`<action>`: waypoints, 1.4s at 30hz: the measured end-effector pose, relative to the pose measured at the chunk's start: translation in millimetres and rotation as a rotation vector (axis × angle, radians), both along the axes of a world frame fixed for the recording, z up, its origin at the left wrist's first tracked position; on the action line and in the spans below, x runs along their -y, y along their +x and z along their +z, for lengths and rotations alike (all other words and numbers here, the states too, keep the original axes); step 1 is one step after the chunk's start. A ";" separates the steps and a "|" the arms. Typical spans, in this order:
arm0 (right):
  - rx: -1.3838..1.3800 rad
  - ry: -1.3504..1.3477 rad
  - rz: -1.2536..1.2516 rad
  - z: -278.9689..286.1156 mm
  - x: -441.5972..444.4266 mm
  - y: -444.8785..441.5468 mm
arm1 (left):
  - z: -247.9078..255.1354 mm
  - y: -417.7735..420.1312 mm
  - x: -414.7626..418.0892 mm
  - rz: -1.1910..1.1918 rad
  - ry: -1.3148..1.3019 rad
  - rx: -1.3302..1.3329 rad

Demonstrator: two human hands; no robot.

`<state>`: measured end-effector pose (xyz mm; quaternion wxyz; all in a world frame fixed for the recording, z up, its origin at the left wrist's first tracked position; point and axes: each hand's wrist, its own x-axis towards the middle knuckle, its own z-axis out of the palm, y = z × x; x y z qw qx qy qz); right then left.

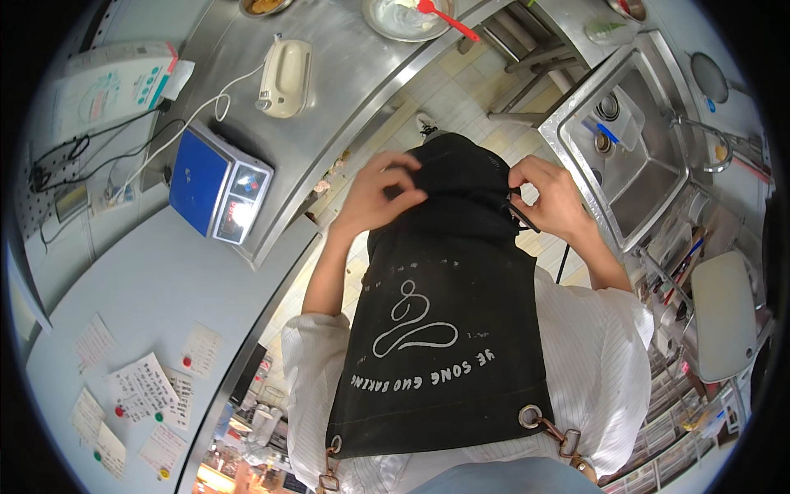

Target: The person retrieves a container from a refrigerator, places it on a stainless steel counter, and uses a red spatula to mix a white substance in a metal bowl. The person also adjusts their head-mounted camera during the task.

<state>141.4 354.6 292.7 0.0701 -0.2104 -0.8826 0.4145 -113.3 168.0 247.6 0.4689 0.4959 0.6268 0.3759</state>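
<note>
A black apron (432,309) with white printed line art and lettering covers my front, over a white striped shirt (592,346). At waist height the apron cloth bunches into folds. My left hand (382,191) is over the left side of these folds, fingers curled and apart, with nothing seen between them. Opposite it, my right hand (546,194) bends its thumb and forefinger against the apron's right edge. Whether they pinch the cloth cannot be made out. A short black strap (524,219) sticks out just below that thumb.
Left, a steel counter (333,80) bears a cream hand mixer (287,77), a blue digital scale (203,182) and a steel bowl (376,25) with a red spatula (447,20). Right is a sink (648,179) holding dishes. Handwritten notes (142,386) hang on a pale panel.
</note>
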 end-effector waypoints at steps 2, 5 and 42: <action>0.013 -0.105 -0.003 1.2 1.5 -6.0 | 11.1 17.2 -21.7 0.050 0.006 -0.105; 0.083 -0.225 0.067 6.6 -1.2 -12.6 | 21.6 24.2 -37.6 0.057 0.145 -0.165; 0.006 -0.439 0.095 -22.4 -0.1 -4.3 | 4.8 21.7 -42.4 0.079 0.185 -0.257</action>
